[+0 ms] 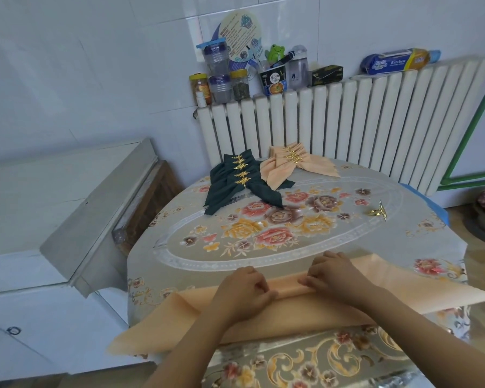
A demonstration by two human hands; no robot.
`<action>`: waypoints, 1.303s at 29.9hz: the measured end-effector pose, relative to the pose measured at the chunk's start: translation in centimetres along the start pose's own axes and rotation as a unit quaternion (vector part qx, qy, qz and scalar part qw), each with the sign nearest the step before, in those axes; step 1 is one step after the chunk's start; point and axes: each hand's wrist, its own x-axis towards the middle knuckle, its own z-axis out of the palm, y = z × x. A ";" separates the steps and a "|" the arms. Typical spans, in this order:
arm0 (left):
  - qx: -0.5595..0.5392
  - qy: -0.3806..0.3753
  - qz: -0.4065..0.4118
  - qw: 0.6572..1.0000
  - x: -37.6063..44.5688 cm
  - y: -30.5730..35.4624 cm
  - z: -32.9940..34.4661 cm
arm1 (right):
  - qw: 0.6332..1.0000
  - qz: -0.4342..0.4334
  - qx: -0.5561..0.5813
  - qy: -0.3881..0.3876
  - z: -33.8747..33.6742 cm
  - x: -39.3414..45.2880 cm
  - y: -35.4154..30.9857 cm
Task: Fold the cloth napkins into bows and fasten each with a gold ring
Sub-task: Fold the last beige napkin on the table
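Observation:
A peach cloth napkin point(420, 289) lies spread along the near edge of the table, with a folded ridge across its middle. My left hand point(242, 294) and my right hand point(336, 273) both pinch that ridge, fingers curled over the fold, a short gap between them. A loose gold ring point(378, 212) with a leaf ornament lies on the table at the right. At the far side sit a stack of dark green napkin bows point(235, 180) and a stack of peach napkin bows point(291, 163), each fastened with gold rings.
The round table point(263, 231) carries a floral tablecloth. Behind it stands a white radiator point(347, 121) with jars, cups and a kitchen roll on top. A grey cabinet point(81, 208) stands close at the left. A stool edge shows at far right.

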 end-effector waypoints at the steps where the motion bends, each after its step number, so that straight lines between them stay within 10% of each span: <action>1: -0.016 0.000 -0.014 1.000 0.0 0.1 0.0 | 1.000 0.015 0.006 0.005 0.0 0.0 -0.1; 9: -0.035 -0.029 -0.136 0.990 1.0 0.6 0.0 | 0.993 0.112 0.021 -0.018 0.5 -0.1 -0.8; 16: 0.074 0.111 0.009 0.991 0.0 1.4 -0.1 | 0.988 0.012 -0.001 0.152 0.0 -1.2 -1.3; 23: -0.024 0.033 0.046 0.998 -3.9 1.5 1.3 | 0.997 0.022 0.073 -0.011 -1.2 -4.7 -1.2; 30: -0.070 0.046 0.013 0.996 -5.5 1.6 3.0 | 0.999 0.029 0.027 0.008 -0.7 -5.5 -2.9; 39: -0.102 0.051 -0.063 0.991 -6.0 0.3 1.7 | 0.957 0.081 0.278 0.013 1.8 -2.9 -10.2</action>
